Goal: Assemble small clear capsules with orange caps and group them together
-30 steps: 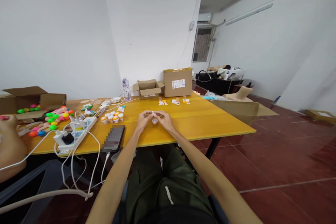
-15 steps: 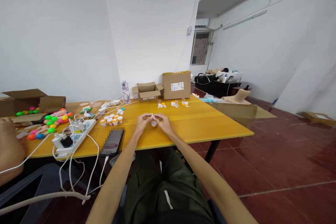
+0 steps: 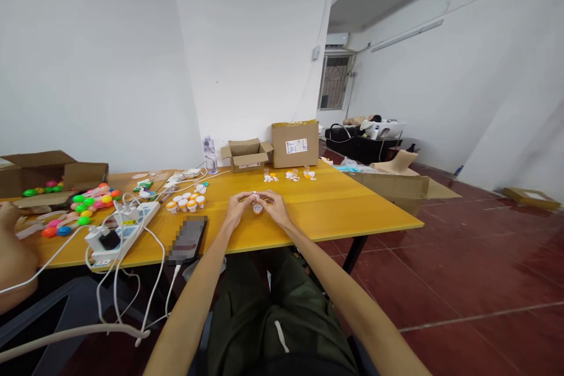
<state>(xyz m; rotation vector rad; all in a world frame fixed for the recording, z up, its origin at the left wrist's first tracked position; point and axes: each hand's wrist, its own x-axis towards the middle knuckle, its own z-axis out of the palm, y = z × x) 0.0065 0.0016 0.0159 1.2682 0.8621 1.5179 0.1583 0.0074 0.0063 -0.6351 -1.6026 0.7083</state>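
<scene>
Standing upright on the yellow table (image 3: 317,211), the small clear cup (image 3: 258,210) is just in front of me, between my two hands. Slightly above or beyond it, I cannot tell which, my left hand (image 3: 238,207) and my right hand (image 3: 274,207) have their fingers curled inward, and the tips together pinch a small white piece (image 3: 255,195). To the left of the cup stand several white and orange jars (image 3: 187,202). Farther behind the cup lie little white parts (image 3: 271,178), and beyond them a carton with spread flaps (image 3: 247,154).
</scene>
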